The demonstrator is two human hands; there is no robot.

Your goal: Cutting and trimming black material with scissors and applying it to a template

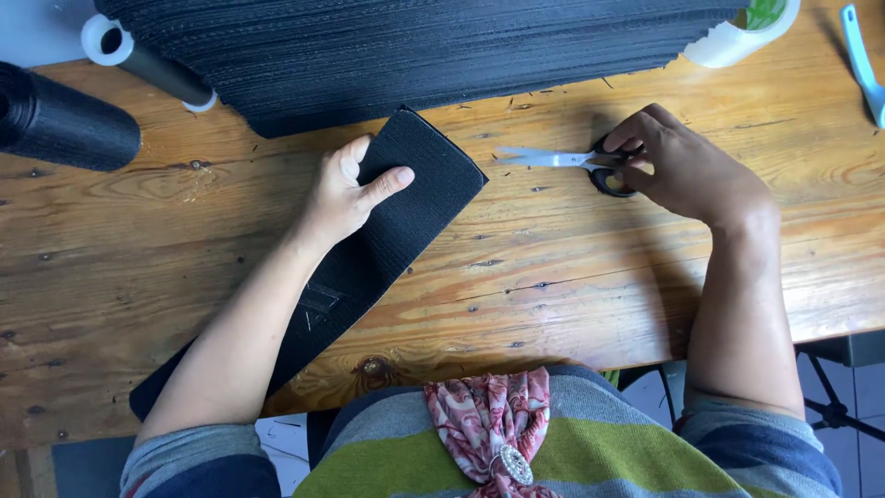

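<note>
My left hand (350,189) grips a long black elastic band (415,198) that lies slantwise across the wooden table (572,277), thumb on top near its cut far end. The band runs down under my left forearm to the table's near edge. My right hand (682,161) holds the black handles of a pair of scissors (562,160) lying on the table, silver blades shut and pointing left toward the band's end, a short gap away.
A large stack of black fabric (415,46) fills the far side. A black roll (60,115) and a spool with white ends (147,60) lie at far left. A white tape roll (742,32) and a light blue tool (862,60) sit far right.
</note>
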